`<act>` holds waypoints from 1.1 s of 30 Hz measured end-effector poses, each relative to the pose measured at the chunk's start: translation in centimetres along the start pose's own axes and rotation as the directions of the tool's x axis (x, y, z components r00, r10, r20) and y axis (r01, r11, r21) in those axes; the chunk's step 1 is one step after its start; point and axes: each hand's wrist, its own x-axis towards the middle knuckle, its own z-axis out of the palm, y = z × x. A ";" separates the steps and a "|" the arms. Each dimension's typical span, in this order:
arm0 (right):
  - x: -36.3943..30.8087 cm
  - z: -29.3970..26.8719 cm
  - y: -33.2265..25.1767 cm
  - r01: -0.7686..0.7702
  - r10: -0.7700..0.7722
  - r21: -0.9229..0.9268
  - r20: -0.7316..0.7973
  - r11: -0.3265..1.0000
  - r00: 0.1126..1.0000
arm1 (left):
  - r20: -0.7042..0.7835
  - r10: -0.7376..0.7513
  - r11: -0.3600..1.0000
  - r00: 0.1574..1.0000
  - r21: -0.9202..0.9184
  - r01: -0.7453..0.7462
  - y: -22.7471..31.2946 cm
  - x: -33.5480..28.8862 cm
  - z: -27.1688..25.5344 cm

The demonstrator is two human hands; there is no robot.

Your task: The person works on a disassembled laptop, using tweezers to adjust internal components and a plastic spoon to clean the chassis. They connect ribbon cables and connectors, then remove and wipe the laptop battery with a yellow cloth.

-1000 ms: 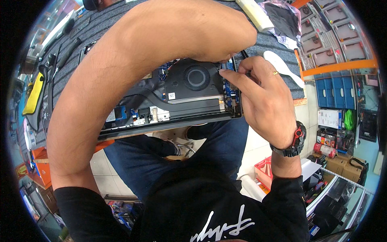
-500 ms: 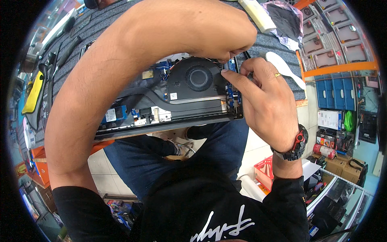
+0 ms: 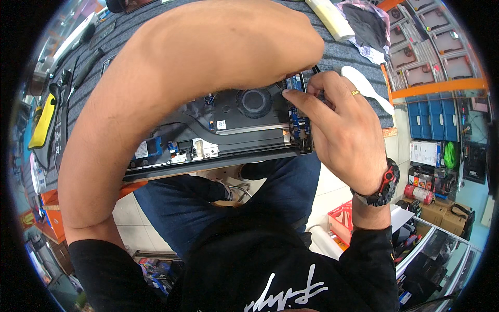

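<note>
An opened laptop point(image 3: 249, 136) lies in front of me with its inner parts showing: a black round fan point(image 3: 254, 104), a dark heat pipe and blue circuit boards. My left arm arches over it, and my left hand point(image 3: 299, 44) is at the far right corner, its fingers hidden beneath it. My right hand point(image 3: 345, 132) is at the laptop's right edge. One digit reaches in beside the fan, over the blue side board point(image 3: 299, 122); the other fingers curl inward, and what they hold, if anything, is hidden. A thin black piece point(image 3: 316, 69) shows between the hands.
On the grey ribbed mat point(image 3: 340, 54) are a white brush-like tool point(image 3: 366, 88), a pale yellow block point(image 3: 331, 20) and a crumpled cloth point(image 3: 366, 26). A yellow and black tool point(image 3: 44, 122) lies at far left. A red basket point(image 3: 340, 223) stands below right.
My left forearm and hand have come slightly lower and to the left, covering more of the fan. The laptop has shifted slightly left. My right hand stays nearly in place.
</note>
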 end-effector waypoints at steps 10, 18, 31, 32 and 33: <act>-0.3 0.1 0.7 -0.038 0.041 0.106 -0.023 0.994 0.999 | 0.272 -0.120 0.989 0.955 -0.048 0.138 0.5 0.4 -1.7; -0.2 0.6 1.5 -0.078 0.111 0.244 -0.127 0.967 0.986 | 0.229 -0.218 0.966 0.949 0.191 0.175 0.3 -0.2 -0.6; 0.4 2.2 1.3 -0.019 0.033 0.164 -0.086 0.986 0.996 | 0.189 -0.252 0.951 0.949 0.233 0.205 -0.6 -0.4 0.9; 0.5 2.2 1.3 -0.017 0.032 0.167 -0.088 0.986 0.996 | 0.196 -0.268 0.947 0.943 0.233 0.220 -0.6 -0.6 1.1; 0.5 2.1 1.2 -0.019 0.033 0.160 -0.085 0.987 0.996 | 0.202 -0.284 0.943 0.937 0.234 0.235 -0.7 -0.8 1.1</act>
